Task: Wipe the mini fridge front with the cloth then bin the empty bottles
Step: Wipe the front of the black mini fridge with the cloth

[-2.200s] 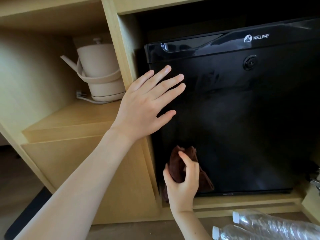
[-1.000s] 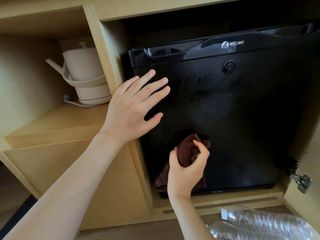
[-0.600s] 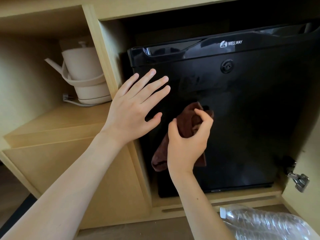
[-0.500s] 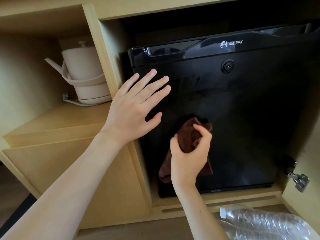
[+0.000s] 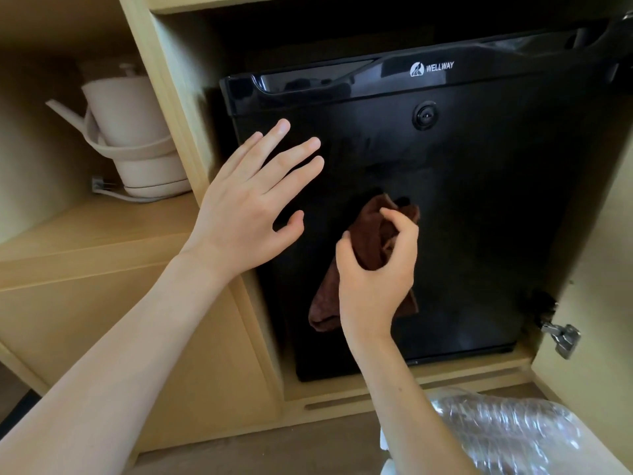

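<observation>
Step in hand: wiping, 1st half of task; R hand [image 5: 375, 275] grips the brown cloth [image 5: 370, 229] bunched betw. thumb & curled fingers, pressed to the mini fridge front [image 5: 479, 217] in the door's lower-left quarter, nearer its left edge than its right; a loose tail of cloth hangs below the hand toward the door's bottom-left corner.

L hand [image 5: 246, 214] is flat, fingers straight & spread, holding nothing; fingertips over the door's upper-left area, palm across its left edge & the cabinet upright [image 5: 185, 132]; touching or hovering, can't tell.

The door's right half, top strip w/ logo & round lock [image 5: 425, 115] lie apart from the cloth; so much of the front prob. remains to cover, though gloss black hides what's clean.

The empty bottles [image 5: 507, 437]: clear plastic, on the floor [image 5: 274, 454] by the cabinet's bottom-right corner; blurred, count unclear; untouched, so 2nd step not begun; no bin in view.

Next move calls for: sweep cloth across to the right edge, then up to the top strip; firm even pressure; L hand out of the path.

Kettle [image 5: 133, 132] on the left shelf & hinge [image 5: 560, 337] at the cabinet's right side play no part.
</observation>
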The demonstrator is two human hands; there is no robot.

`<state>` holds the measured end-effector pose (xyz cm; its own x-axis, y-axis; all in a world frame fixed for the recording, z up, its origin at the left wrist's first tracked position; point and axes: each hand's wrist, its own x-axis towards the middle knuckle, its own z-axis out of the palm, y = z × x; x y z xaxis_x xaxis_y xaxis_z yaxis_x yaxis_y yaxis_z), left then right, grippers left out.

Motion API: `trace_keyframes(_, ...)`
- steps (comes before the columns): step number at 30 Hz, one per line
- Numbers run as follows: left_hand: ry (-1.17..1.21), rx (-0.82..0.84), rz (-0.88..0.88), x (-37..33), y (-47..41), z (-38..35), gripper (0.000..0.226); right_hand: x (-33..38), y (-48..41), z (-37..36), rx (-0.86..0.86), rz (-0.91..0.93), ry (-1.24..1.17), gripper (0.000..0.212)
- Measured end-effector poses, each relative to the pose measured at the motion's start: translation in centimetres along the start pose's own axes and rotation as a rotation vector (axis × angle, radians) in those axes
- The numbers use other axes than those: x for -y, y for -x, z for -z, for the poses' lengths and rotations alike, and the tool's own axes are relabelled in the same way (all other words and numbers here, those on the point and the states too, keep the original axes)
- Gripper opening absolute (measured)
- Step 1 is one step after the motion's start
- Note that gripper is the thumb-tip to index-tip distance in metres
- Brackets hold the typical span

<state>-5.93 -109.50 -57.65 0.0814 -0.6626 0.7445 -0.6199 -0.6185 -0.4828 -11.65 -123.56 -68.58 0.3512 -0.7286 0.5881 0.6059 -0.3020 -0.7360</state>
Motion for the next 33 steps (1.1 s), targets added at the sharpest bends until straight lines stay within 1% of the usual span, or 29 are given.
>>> trace_keyframes(3, 0.012, 0.001, -0.017, -0.1, -0.1, 0.0, 0.054, -3.6, 2.8, 2.7, -0.029, -0.066, 0.056, 0.048)
trace_keyframes(6, 0.029, 0.025, -0.040, -0.2, 0.1, 0.2, 0.054, -5.7, 5.2, 4.9, -0.169, -0.250, 0.060, 0.049)
trace_keyframes(8, 0.036, 0.036, -0.041, -0.3, 0.0, 0.3, 0.055, -5.6, 5.4, 4.9, -0.237, -0.309, 0.065, 0.048)
trace_keyframes(10, 0.040, 0.039, -0.047, -0.5, -0.1, 0.2, 0.054, -4.9, 4.4, 4.1, -0.243, -0.309, 0.042, 0.045)
trace_keyframes(12, 0.042, 0.044, -0.066, -0.7, -0.2, -0.1, 0.054, -3.4, 2.5, 3.1, -0.223, -0.268, -0.020, 0.046)
trace_keyframes(16, 0.033, 0.047, -0.090, -0.8, -0.1, -0.8, 0.057, -1.7, -0.5, 2.0, -0.125, -0.072, -0.028, 0.046)
trace_keyframes(17, 0.037, 0.043, -0.089, -0.7, -0.1, -0.9, 0.057, -2.0, -0.5, 2.3, -0.102, -0.056, -0.019, 0.045)
trace_keyframes(19, 0.040, 0.039, -0.087, -0.7, 0.0, -1.0, 0.057, -3.4, 0.5, 3.4, -0.092, -0.091, 0.002, 0.046)
trace_keyframes(23, 0.045, 0.058, -0.082, -1.1, 0.0, -0.8, 0.057, -5.7, 3.1, 5.5, -0.282, -0.302, -0.003, 0.046)
trace_keyframes(25, 0.052, 0.064, -0.080, -1.1, -0.1, -0.5, 0.057, -5.1, 3.1, 4.9, -0.326, -0.354, -0.010, 0.046)
trace_keyframes(27, 0.059, 0.056, -0.069, -1.3, -0.2, -0.6, 0.057, -3.6, 2.3, 3.7, -0.320, -0.336, -0.058, 0.046)
trace_keyframes(28, 0.061, 0.051, -0.064, -1.5, -0.2, -0.8, 0.057, -2.7, 1.5, 3.1, -0.290, -0.302, -0.081, 0.046)
trace_keyframes(30, 0.066, 0.040, -0.062, -1.4, -0.1, -1.0, 0.058, -0.8, -0.7, 2.3, -0.199, -0.176, -0.065, 0.045)
trace_keyframes(33, 0.063, 0.020, -0.061, -1.2, 0.0, -1.1, 0.057, 0.8, -4.2, 2.0, -0.109, 0.009, 0.040, 0.040)
